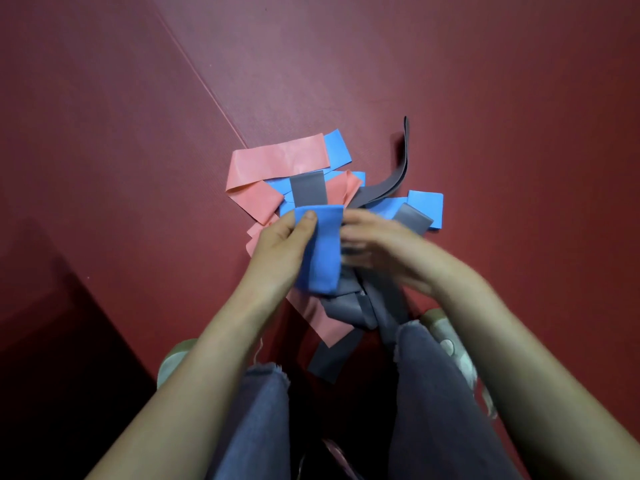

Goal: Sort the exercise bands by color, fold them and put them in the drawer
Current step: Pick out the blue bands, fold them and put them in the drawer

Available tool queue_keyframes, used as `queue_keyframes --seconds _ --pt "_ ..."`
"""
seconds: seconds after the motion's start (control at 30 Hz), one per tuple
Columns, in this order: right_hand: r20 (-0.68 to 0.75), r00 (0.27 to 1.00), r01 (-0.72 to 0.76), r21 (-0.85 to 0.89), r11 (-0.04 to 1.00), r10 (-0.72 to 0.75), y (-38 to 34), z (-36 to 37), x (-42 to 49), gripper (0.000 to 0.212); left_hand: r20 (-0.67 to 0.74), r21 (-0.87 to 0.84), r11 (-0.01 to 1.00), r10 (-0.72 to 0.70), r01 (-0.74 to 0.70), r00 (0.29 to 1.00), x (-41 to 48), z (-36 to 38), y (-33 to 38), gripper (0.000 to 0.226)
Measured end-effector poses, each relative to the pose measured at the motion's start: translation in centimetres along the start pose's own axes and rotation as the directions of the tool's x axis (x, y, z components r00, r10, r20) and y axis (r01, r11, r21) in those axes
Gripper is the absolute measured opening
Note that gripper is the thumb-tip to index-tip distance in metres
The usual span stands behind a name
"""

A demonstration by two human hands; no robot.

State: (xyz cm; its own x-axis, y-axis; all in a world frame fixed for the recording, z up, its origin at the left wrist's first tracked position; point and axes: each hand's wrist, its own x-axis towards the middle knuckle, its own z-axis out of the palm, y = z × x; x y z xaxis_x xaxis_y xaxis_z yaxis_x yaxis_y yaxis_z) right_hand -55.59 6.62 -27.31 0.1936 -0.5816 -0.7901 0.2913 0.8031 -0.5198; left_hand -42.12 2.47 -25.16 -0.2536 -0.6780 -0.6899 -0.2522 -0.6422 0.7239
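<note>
A tangled pile of exercise bands lies on the dark red floor mat (450,81) in front of me. It holds pink bands (277,157), blue bands (424,206) and grey bands (384,188). My left hand (277,244) grips a folded blue band (323,251) held above the pile, thumb pressed on its top edge. My right hand (377,244) is blurred, right beside that band with fingers stretched toward it; whether it touches or holds it is unclear. More grey bands (349,306) bunch under my hands.
My knees in grey jeans (433,393) and light shoes (450,341) are at the bottom, close to the pile. A seam (204,84) runs diagonally across the mat. A darker step or edge (52,323) lies at the lower left. No drawer is in view.
</note>
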Motion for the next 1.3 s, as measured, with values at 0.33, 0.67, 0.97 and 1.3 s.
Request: queue_keyframes --seconds 0.33,0.67,0.97,1.3 --pt "-0.515 0.687 -0.190 -0.808 0.557 -0.512 2.4 -12.1 2.9 0.043 -0.025 -0.071 0.997 -0.007 0.005 1.000 -0.1 1.4 0.3 0.028" --pt "-0.381 0.542 0.039 -0.879 0.476 -0.749 1.1 -9.7 0.4 0.014 -0.078 -0.056 0.998 0.015 -0.019 0.997 -0.4 1.3 0.1 0.027" --pt "0.075 0.352 0.432 -0.897 0.091 -0.933 -1.5 0.2 -5.3 0.009 -0.123 -0.185 0.981 0.032 -0.055 0.992 -0.5 1.3 0.6 0.022" --pt "-0.368 0.695 0.562 -0.258 0.786 -0.617 -1.5 5.2 -4.4 0.008 -0.053 -0.390 0.919 0.030 -0.049 0.998 -0.7 1.6 1.7 0.024"
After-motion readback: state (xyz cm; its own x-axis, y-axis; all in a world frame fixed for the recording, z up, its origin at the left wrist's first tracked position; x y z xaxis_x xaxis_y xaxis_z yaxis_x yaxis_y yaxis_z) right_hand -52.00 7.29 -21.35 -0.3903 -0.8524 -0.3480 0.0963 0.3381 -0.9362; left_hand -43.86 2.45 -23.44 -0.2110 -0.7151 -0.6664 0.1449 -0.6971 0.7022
